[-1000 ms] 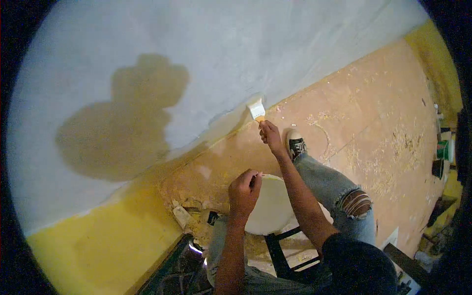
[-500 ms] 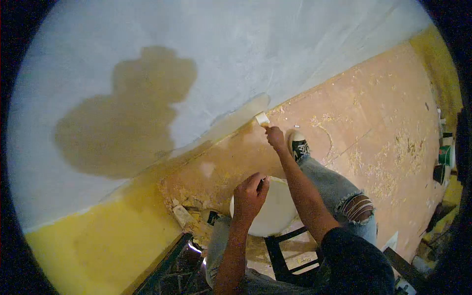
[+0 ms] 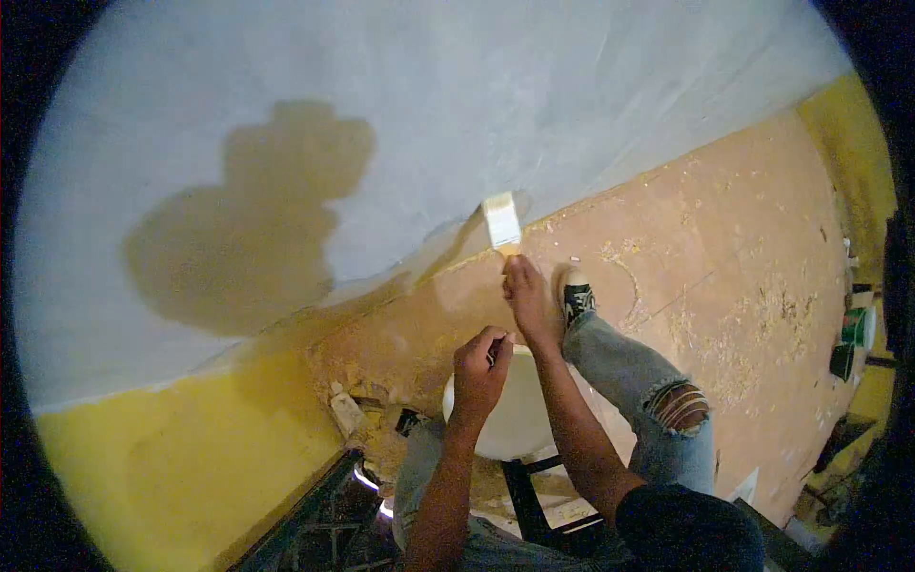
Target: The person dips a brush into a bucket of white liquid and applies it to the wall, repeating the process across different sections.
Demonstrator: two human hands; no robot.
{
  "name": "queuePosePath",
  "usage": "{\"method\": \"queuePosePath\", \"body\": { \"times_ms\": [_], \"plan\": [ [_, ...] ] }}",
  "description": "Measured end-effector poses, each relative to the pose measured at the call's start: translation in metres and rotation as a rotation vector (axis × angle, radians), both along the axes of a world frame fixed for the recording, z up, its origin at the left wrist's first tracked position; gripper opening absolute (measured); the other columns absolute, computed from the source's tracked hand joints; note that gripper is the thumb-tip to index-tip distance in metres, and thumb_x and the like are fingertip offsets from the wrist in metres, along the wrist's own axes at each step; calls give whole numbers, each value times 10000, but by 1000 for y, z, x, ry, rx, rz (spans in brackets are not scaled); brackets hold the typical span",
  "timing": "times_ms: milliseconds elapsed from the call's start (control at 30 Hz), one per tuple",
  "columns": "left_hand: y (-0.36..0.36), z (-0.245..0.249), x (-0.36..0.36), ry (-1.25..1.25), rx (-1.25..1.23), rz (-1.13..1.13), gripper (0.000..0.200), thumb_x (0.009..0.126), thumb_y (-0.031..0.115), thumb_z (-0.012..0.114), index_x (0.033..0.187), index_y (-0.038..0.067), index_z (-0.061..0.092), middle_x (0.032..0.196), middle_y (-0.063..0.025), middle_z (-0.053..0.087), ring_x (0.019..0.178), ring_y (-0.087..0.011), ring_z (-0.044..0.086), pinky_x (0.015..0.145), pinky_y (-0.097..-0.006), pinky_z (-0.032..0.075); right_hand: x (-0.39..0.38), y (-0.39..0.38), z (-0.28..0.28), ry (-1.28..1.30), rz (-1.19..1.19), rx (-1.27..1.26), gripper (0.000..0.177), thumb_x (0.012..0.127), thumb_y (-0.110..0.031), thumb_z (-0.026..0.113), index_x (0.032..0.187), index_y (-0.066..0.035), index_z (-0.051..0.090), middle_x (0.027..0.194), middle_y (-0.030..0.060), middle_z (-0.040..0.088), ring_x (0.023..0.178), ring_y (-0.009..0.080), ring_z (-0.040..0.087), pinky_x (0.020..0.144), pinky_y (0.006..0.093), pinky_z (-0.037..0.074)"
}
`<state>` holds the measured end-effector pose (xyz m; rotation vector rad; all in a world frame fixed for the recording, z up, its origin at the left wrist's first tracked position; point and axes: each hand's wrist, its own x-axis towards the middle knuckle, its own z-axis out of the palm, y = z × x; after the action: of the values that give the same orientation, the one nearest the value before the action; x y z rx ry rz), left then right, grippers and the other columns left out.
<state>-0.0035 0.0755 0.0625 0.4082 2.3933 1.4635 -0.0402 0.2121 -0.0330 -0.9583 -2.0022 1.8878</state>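
Note:
In the head view my right hand (image 3: 524,291) is closed around the handle of a wide paintbrush (image 3: 501,221). Its pale, paint-coated bristles are at the lower edge of the grey-white wall (image 3: 419,124), just above the floor. A damp-looking darker patch shows on the wall beside the brush. My left hand (image 3: 483,367) is closed at the near-left rim of a white bucket (image 3: 519,410), its fingertips partly hidden. The bucket stands between my legs, with pale contents or a pale inside showing.
The tan floor (image 3: 667,248) carries scattered flakes and scraps. A yellow wall area (image 3: 172,458) lies at the lower left. Beneath the bucket is a black stool-like frame (image 3: 526,500). A dark crate-like object (image 3: 324,524) stands near my left leg. A green-and-white bucket (image 3: 858,327) sits far right.
The paintbrush has moved up from the floor-wall edge onto the wall, its bristles now pointing upward. My right hand has shifted slightly down and left; my left hand stays by the bucket.

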Motion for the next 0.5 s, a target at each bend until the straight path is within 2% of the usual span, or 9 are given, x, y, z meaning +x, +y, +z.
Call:
{"method": "queuePosePath", "body": {
  "times_ms": [67, 100, 167, 200, 233, 267, 367, 433, 500],
  "plan": [
    [0, 3, 0, 8, 101, 54, 144, 882, 135, 626, 828, 10, 582, 622, -72, 538, 534, -123, 465, 515, -293, 392, -15, -18, -83, 87, 119, -385, 434, 953, -428, 477, 775, -35, 519, 564, 78, 471, 497, 132, 461, 478, 314, 372],
    [-1, -1, 1, 7, 92, 57, 144, 882, 135, 626, 828, 10, 582, 622, -72, 538, 534, -123, 465, 515, -293, 392, -18, -22, -121, 85, 121, -395, 434, 953, -428, 477, 775, -35, 519, 564, 78, 471, 497, 132, 461, 478, 314, 372],
    [-2, -10, 1, 41, 100, 44, 138, 878, 132, 632, 827, 14, 584, 619, -74, 541, 521, -130, 478, 509, -291, 397, -20, -23, -177, -123, 244, -153, 422, 964, -401, 462, 766, -32, 514, 603, 111, 519, 527, 194, 535, 502, 359, 413],
    [-2, -9, -1, 39, 93, 47, 138, 878, 132, 632, 827, 14, 584, 619, -74, 541, 521, -130, 478, 509, -291, 397, -21, -25, -184, -125, 248, -161, 422, 964, -401, 462, 766, -32, 514, 603, 111, 519, 527, 194, 535, 502, 359, 413],
    [-1, -7, -1, 73, 98, 35, 134, 876, 132, 635, 828, 17, 585, 618, -76, 541, 522, -129, 483, 510, -291, 399, -19, -27, -191, -134, 272, 60, 399, 968, -367, 452, 773, -27, 524, 646, 137, 555, 576, 252, 571, 532, 396, 435],
    [0, -6, -1, 107, 109, 25, 131, 875, 131, 637, 830, 19, 586, 617, -78, 542, 522, -128, 488, 511, -291, 401, -17, -27, -196, -142, 294, 287, 377, 972, -334, 442, 781, -22, 533, 689, 164, 591, 624, 311, 608, 563, 432, 457],
    [-2, -11, 1, 129, 114, 14, 114, 874, 127, 635, 840, 29, 589, 621, -72, 550, 529, -123, 509, 505, -286, 407, -8, -31, -207, -259, 335, 352, 323, 967, -263, 433, 836, -12, 588, 763, 204, 618, 750, 400, 616, 635, 491, 468],
    [-6, -10, 0, 138, 108, 11, 98, 876, 120, 628, 845, 35, 592, 625, -63, 558, 532, -115, 514, 502, -277, 406, -13, -29, -129, -259, 369, 318, 302, 961, -251, 445, 878, -11, 610, 764, 214, 621, 747, 404, 618, 639, 487, 471],
    [-9, -8, 1, -124, 294, 140, 114, 891, 147, 607, 812, 67, 584, 600, -16, 527, 506, -91, 471, 472, -251, 373, -18, -32, -83, -268, 405, 280, 289, 954, -238, 457, 919, -10, 631, 765, 223, 624, 744, 408, 619, 642, 482, 474]
  ]
}}
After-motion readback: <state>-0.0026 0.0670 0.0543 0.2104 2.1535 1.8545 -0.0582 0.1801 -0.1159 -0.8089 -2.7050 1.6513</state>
